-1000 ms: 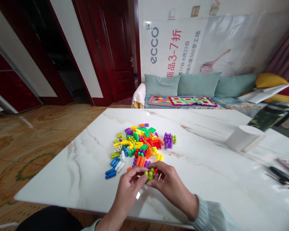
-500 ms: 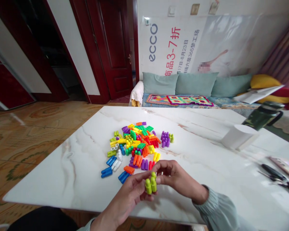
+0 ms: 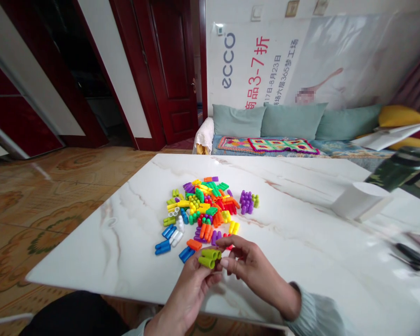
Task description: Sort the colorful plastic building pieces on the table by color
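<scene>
My left hand (image 3: 199, 280) is closed on a lime-green bullet-shaped toy building block (image 3: 210, 258), made of joined tubes. The block's hollow open ends face towards me and to the right. My right hand (image 3: 247, 259) is curled at the block's right side, thumb and forefinger at its edge; the exact contact is partly hidden. Just beyond the hands lies a loose pile of similar blocks (image 3: 203, 205) in many colours. Nearest the left hand are an orange block (image 3: 194, 244) and a blue block (image 3: 186, 254). A purple cluster (image 3: 247, 201) stands beside a lime-green block (image 3: 255, 200), right of the pile.
The white marbled table (image 3: 301, 261) spreads around the pile. On its right are a white box-like object (image 3: 360, 201), a camouflage flask (image 3: 399, 168), and a black-handled tool (image 3: 411, 255). A sofa with green cushions (image 3: 294, 120) stands behind the table.
The lime-green block has been turned, from its rounded knobs facing up to its hollow ends showing. Both hands shifted slightly, and the view swung a little left.
</scene>
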